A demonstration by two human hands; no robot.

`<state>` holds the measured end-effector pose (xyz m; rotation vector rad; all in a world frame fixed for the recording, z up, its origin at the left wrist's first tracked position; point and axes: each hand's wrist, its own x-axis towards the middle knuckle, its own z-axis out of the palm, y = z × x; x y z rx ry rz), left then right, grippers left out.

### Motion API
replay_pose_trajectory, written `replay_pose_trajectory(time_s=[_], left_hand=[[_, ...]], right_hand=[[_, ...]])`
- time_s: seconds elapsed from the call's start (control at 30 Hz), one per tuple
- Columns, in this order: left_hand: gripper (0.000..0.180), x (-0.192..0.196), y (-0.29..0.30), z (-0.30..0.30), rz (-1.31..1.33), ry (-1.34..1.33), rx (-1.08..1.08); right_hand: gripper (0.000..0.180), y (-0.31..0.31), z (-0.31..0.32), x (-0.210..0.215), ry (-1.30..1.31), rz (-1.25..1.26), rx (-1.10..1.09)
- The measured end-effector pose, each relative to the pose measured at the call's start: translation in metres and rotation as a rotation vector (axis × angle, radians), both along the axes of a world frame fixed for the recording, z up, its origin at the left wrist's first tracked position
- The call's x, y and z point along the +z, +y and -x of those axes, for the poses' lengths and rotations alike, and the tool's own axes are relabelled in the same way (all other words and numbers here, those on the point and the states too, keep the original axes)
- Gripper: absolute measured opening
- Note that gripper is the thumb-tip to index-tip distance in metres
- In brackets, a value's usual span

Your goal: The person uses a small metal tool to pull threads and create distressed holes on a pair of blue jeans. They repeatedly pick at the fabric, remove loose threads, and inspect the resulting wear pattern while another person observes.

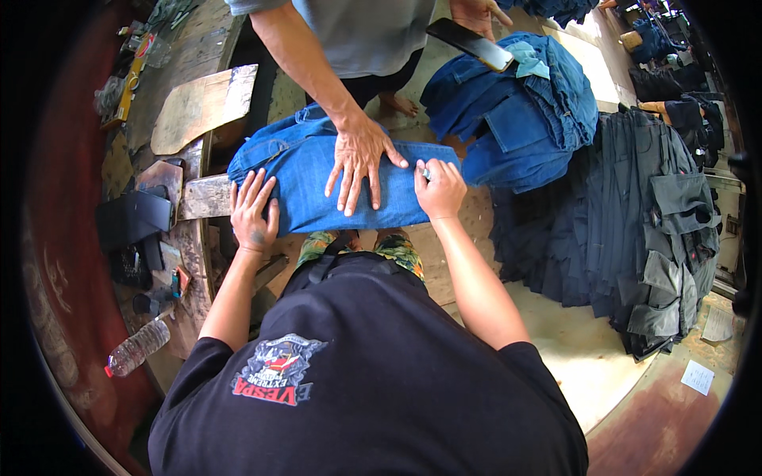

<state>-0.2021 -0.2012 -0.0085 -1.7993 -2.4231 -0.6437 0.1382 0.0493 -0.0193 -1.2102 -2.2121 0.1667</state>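
Note:
A blue denim garment (305,178), apparently a jeans leg, is stretched crosswise in front of me, its left end over a wooden beam. My left hand (255,214) lies on its left end with the fingers extended. At the right end, by the hem, my right hand (441,192) is closed, fingertips against the denim. A small greyish thing shows among its fingers, too small to name. Between my hands, another person's hand (357,165) presses flat on the denim with spread fingers. That person's other hand (479,16) is by a black phone (470,44).
Blue denim garments (516,119) form a bundle at the far right. Beside it stands a large stack of dark grey garments (603,214). A worn wooden bench (178,67) runs along the left, bearing a loose board (202,111). A plastic bottle (139,347) lies at the lower left.

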Motion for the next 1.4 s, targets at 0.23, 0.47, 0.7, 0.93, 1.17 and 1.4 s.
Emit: replay_pose_trajectory(time_s=[0.23,0.47,0.7,0.93,1.17,1.4], left_hand=[[0.048,-0.002,0.0,0.001,-0.008,0.0,-0.006],[0.046,0.002,-0.001,0.0,-0.01,0.004,0.001],[0.047,0.002,-0.002,0.0,-0.01,0.001,0.013],[0.047,0.001,-0.002,0.001,-0.038,-0.016,0.001],[0.047,0.001,-0.002,0.001,-0.03,-0.011,0.003],[0.047,0.0,-0.001,0.001,-0.022,-0.014,0.004]], right_hand=[[0.03,0.0,-0.001,-0.002,-0.008,-0.007,-0.002],[0.032,-0.001,-0.005,0.008,0.039,0.052,-0.015],[0.022,-0.056,-0.022,0.035,0.371,0.341,0.113],[0.07,-0.132,-0.01,0.035,0.115,0.743,0.474],[0.104,-0.128,0.001,0.028,0.052,0.93,0.49],[0.117,-0.123,0.011,0.024,-0.081,0.956,0.432]])
